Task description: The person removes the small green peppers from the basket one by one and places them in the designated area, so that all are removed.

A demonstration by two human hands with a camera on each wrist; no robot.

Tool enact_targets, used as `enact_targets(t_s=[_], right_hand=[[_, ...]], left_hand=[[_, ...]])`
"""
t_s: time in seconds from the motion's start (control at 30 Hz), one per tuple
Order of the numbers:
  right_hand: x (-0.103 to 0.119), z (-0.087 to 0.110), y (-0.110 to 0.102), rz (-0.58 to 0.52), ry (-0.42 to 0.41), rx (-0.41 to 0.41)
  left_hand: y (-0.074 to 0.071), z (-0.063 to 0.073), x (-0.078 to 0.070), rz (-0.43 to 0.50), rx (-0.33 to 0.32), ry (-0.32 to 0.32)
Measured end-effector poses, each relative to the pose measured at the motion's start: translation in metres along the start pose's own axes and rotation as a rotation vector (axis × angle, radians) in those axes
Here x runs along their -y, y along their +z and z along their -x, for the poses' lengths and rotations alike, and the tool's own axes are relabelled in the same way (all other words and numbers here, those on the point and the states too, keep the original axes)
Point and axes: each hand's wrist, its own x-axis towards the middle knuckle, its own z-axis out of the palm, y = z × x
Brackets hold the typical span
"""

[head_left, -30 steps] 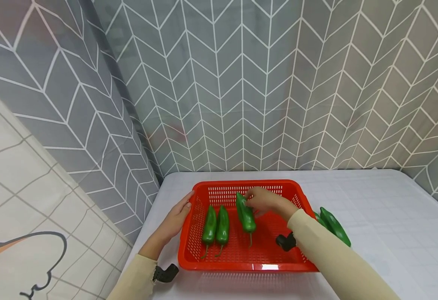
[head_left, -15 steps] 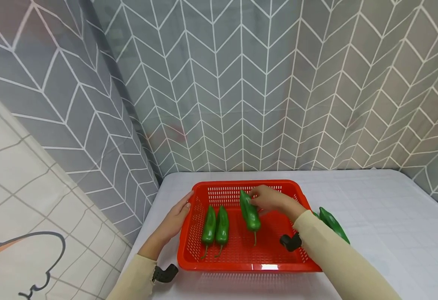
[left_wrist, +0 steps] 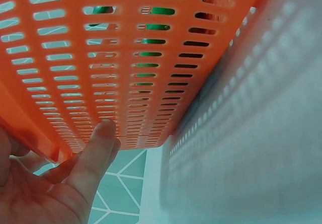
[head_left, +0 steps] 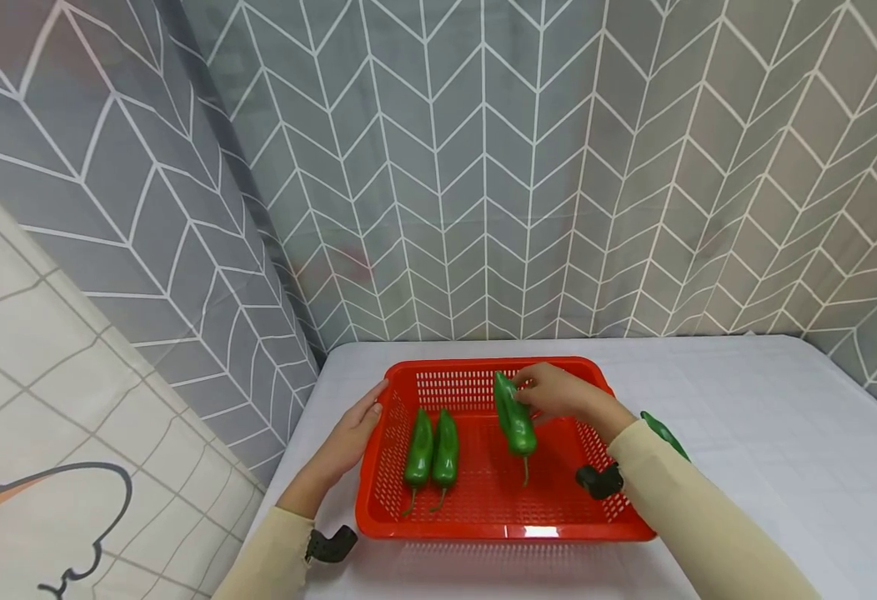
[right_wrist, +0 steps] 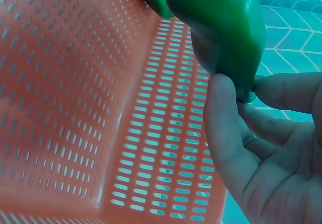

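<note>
In the head view my left hand point(head_left: 354, 433) rests at the left rim of a red perforated plastic basket point(head_left: 476, 532). The left wrist view shows its fairly straight fingers point(left_wrist: 93, 156) touching the basket's outer wall. My right hand point(head_left: 558, 392) pinches a glossy green chili pepper point(head_left: 517, 429) over the basket's right half, stem toward me. Up close in the right wrist view, thumb and fingers squeeze the narrow tip of the pepper point(right_wrist: 229, 27). Two more green peppers, a left one point(head_left: 418, 454) and a right one point(head_left: 445, 450), lie side by side in the basket's left part.
Outside the basket on the right, another green pepper point(head_left: 665, 433) lies on the white-covered table point(head_left: 784, 450), partly hidden by my right sleeve. A grey patterned curtain point(head_left: 483, 208) hangs behind the table. At the left stands a white tiled-pattern sheet point(head_left: 71, 375).
My right hand has moved right and slightly away from me with the pepper. Its forearm now covers more of the peppers outside the basket. The left hand and the two lying peppers stayed put.
</note>
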Motion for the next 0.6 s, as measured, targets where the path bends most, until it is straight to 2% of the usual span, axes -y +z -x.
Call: enact_targets(t_s=[0.37,0.6], right_hand=[[-0.005,0.011,-0.012,-0.023,-0.002,0.003],[-0.003,0.014,-0.022,0.010,-0.002,-0.012]], left_hand=[[0.001,0.000,-0.003,-0.002,0.006,0.014],[0.000,0.001,-0.002,0.012,0.007,0.013]])
